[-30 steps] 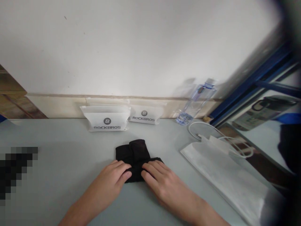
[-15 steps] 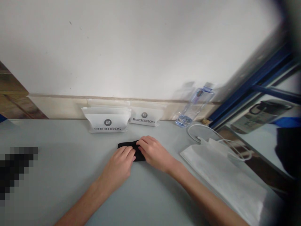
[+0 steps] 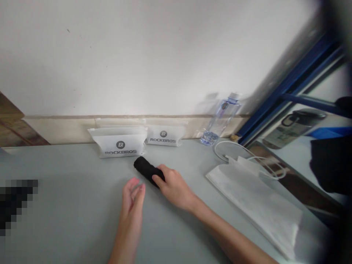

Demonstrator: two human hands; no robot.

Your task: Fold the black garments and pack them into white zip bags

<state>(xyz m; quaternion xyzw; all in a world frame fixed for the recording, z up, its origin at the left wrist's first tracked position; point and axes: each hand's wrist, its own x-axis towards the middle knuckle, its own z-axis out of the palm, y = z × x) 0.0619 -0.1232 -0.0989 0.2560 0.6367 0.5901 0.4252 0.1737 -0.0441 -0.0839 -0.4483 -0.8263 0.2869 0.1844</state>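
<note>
A rolled black cloth (image 3: 145, 168) slants across the grey table, its far end pointing toward the white pouches. My right hand (image 3: 172, 183) is closed round its near end, thumb on top and fingers on the far side. Just left of the roll, my left hand (image 3: 133, 194) is held apart from it, palm turned inward, fingers curved and parted from the thumb with nothing between them. Behind the roll stand a white ROCKBROS pouch (image 3: 119, 141) and a second ROCKBROS pouch (image 3: 164, 132).
A clear bottle (image 3: 220, 121) stands by the wall. To the right lie a white cable (image 3: 231, 143) and a flat white bag (image 3: 255, 205). Behind the blue window frame (image 3: 264, 99) is a dark-lidded bottle (image 3: 294, 128). A pixelated dark patch covers the left edge.
The black cloth has gone from lying flat under both hands to a slanted roll in my right hand. My left hand has let go and moved back left.
</note>
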